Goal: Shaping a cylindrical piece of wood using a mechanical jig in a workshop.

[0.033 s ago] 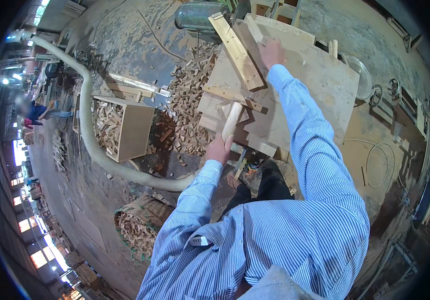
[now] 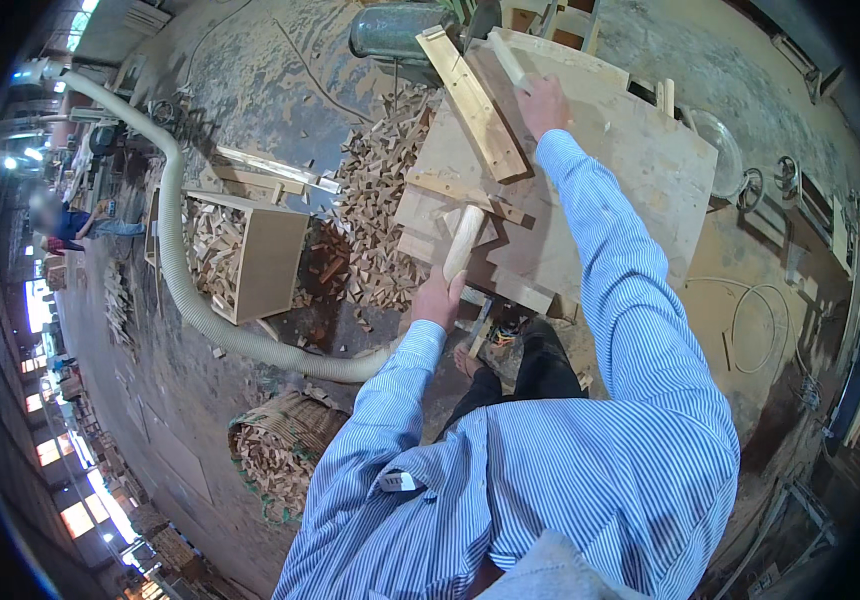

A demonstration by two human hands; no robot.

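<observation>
My left hand [image 2: 437, 302] is closed around the near end of a pale wooden piece [image 2: 464, 238] with a rounded far tip, held at the worktable's near-left edge. Farther off, my right hand [image 2: 545, 105] grips the near end of another pale wooden piece [image 2: 506, 57], which points away toward the table's far edge. Both pieces are over the flat wooden worktable [image 2: 640, 165]. Between my hands, a long wooden board [image 2: 472, 102] with small holes lies at a slant on the tabletop. The fingers' undersides are hidden.
Wood offcuts [image 2: 375, 190] are heaped left of the table. A wooden box [image 2: 272, 265] and a woven basket [image 2: 295, 420] hold more scraps. A ribbed hose [image 2: 185, 285] curves along the left floor. A metal motor [image 2: 395, 32] stands beyond the table. Another person [image 2: 75, 225] is far left.
The wooden piece in my right hand has turned slightly and shows a narrower side. My left hand and its piece have stayed almost in place.
</observation>
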